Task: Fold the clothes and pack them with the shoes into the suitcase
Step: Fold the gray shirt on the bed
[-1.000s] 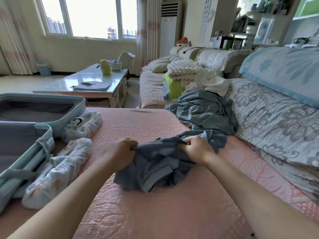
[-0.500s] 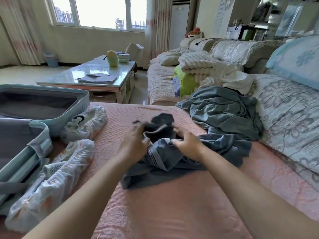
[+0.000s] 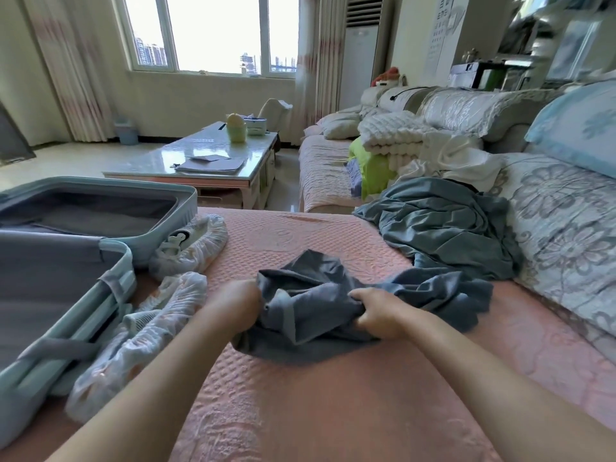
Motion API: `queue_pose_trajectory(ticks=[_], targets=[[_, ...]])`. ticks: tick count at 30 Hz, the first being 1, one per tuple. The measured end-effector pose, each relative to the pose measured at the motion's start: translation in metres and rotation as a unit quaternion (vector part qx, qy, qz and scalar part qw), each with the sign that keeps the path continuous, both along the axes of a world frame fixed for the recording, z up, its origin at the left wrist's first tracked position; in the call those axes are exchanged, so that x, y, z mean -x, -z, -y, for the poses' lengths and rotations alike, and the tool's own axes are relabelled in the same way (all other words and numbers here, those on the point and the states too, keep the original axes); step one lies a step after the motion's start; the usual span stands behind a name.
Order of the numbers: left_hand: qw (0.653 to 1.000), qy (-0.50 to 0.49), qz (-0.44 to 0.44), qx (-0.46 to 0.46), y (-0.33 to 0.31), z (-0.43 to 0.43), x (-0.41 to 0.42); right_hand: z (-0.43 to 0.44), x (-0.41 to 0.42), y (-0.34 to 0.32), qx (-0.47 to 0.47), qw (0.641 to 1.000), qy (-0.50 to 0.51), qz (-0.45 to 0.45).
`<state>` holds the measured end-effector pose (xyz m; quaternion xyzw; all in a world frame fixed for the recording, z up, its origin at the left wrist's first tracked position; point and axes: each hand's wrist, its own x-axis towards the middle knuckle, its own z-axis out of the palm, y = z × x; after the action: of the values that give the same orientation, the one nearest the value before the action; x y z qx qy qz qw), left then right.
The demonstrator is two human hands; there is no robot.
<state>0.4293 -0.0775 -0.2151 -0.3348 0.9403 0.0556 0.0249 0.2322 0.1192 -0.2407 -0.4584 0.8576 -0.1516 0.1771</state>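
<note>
A crumpled blue-grey garment [image 3: 320, 305] lies on the pink bed cover in front of me. My left hand [image 3: 235, 303] grips its left side and my right hand [image 3: 380, 315] grips a bunch of its cloth on the right. A second, teal-grey garment [image 3: 446, 228] is heaped further back on the right. An open light-blue suitcase [image 3: 110, 248] lies at the left. Two shoes in white plastic covers rest beside it, one [image 3: 190, 245] near its far half and one [image 3: 140, 338] nearer me.
The pink bed cover [image 3: 333, 395] spreads around the garment. Floral cushions [image 3: 563, 235] line the right side. A glass coffee table [image 3: 200, 161] stands beyond the suitcase. Folded blankets [image 3: 393, 135] and a green item sit on the sofa behind.
My hands, lifted together with the garment half a second ago, have come down and moved apart. The garment's dark end now lies flopped away from me.
</note>
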Motion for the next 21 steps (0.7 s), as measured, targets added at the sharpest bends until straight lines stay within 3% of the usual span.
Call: queue_pose_trajectory(ticks=[4, 6, 7, 10, 13, 15, 18, 21], targets=[[0.978, 0.02, 0.209, -0.018, -0.013, -0.001, -0.037, -0.014, -0.039, -0.024, -0.091, 0.96, -0.109, 0.241], [0.972, 0.023, 0.198, -0.123, -0.012, -0.007, -0.046, -0.015, -0.051, -0.026, -0.113, 0.934, -0.099, 0.325], [0.973, 0.032, 0.164, -0.162, -0.015, -0.012, -0.049, -0.013, -0.052, -0.025, -0.089, 0.939, -0.079, 0.322], [0.981, 0.068, 0.058, -0.171, -0.017, -0.027, -0.045, 0.0, -0.043, -0.019, 0.043, 0.99, -0.02, 0.13], [0.993, 0.061, 0.031, -0.094, -0.011, -0.04, -0.047, 0.016, -0.048, -0.016, 0.076, 0.997, -0.017, 0.001], [0.994, 0.039, 0.074, -0.068, -0.001, -0.042, -0.052, 0.029, -0.06, -0.014, 0.044, 0.997, -0.042, -0.038], [0.993, 0.008, 0.097, -0.069, 0.009, -0.039, -0.059, 0.049, -0.073, -0.01, -0.072, 0.977, -0.071, -0.187], [0.994, -0.02, 0.108, -0.026, 0.006, -0.03, -0.058, 0.064, -0.071, -0.01, -0.11, 0.97, -0.041, -0.214]])
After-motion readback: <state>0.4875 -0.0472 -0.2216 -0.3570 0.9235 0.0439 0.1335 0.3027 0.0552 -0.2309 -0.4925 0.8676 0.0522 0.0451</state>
